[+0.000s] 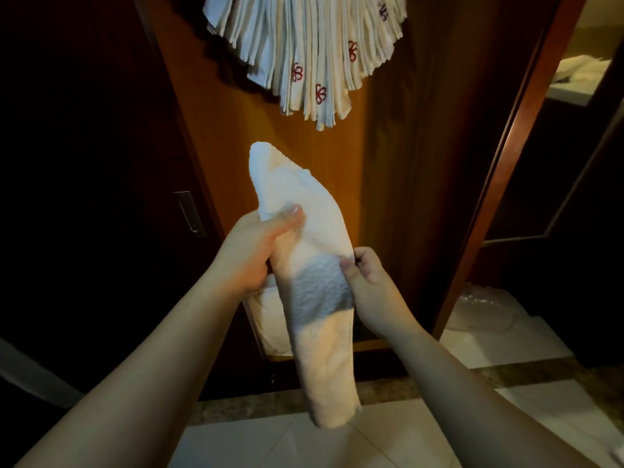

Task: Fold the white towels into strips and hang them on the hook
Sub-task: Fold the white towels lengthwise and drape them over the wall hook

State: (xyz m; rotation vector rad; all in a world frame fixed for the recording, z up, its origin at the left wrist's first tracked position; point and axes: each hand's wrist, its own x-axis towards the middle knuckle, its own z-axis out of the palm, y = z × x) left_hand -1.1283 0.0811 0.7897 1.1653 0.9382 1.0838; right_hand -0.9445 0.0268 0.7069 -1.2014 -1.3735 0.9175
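Note:
A white towel [314, 231] folded into a long narrow strip runs from the upper middle down toward the floor, held in the air in front of a wooden door [388, 163]. My left hand [250, 248] grips its left edge, thumb lying across the cloth. My right hand [368, 292] pinches the right edge lower down, and its shadow darkens the towel's middle. Above, several folded white towels with red flower marks [304, 52] hang fanned out against the door; the hook itself is hidden.
A metal door latch [190, 212] is on the dark panel at left. A white bin liner [270, 319] shows behind the towel near the floor. A clear plastic bag [483, 305] lies on the pale tiled floor [405, 444] at right. A lit counter with cloths [580, 76] is seen beyond the right doorway.

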